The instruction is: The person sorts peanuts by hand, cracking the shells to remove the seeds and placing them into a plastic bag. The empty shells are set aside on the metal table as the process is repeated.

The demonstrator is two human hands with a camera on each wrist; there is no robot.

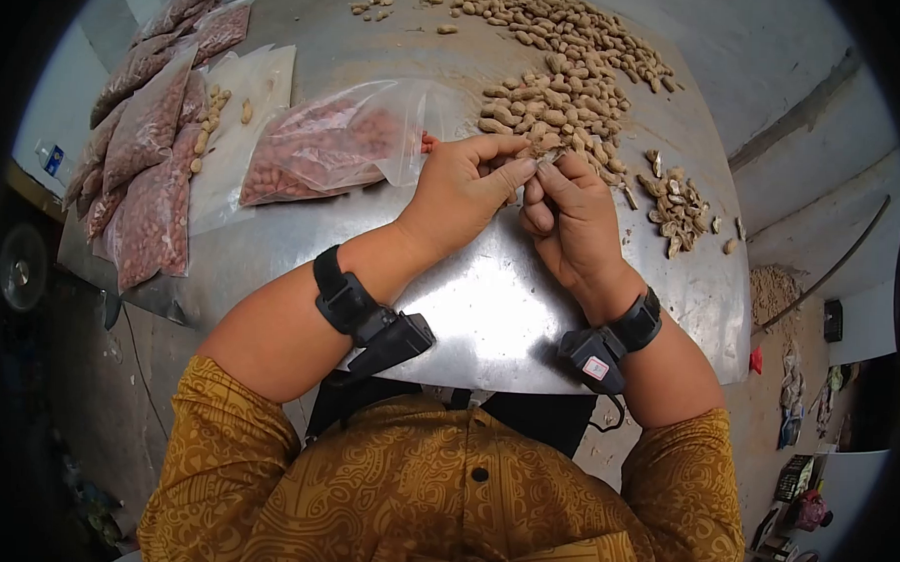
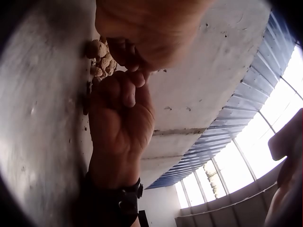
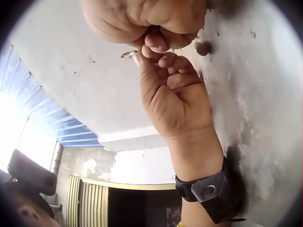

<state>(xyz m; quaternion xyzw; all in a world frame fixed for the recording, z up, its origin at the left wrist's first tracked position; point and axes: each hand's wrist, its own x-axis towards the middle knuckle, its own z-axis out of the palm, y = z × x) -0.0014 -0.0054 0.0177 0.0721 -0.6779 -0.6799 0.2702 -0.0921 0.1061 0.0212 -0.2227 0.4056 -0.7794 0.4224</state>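
Over the metal table (image 1: 479, 312), my left hand (image 1: 463, 192) and right hand (image 1: 583, 221) meet with their fingertips together. Between thumbs and index fingers they pinch a peanut, its shell (image 3: 129, 54) jutting past the left thumb in the right wrist view. Most of the peanut is hidden by the fingers. Just beyond the hands lies a heap of unshelled peanuts (image 1: 565, 97). To the right of my right hand is a small pile of cracked, pale shells (image 1: 678, 215). A clear bag of reddish shelled peanuts (image 1: 316, 152) lies left of my left hand.
Several filled bags of red kernels (image 1: 148, 142) are stacked at the table's left side. Beside them lie flat clear bags (image 1: 248, 96) with a few whole peanuts (image 1: 208, 119) on top. A fan (image 1: 22, 266) stands off the left edge.
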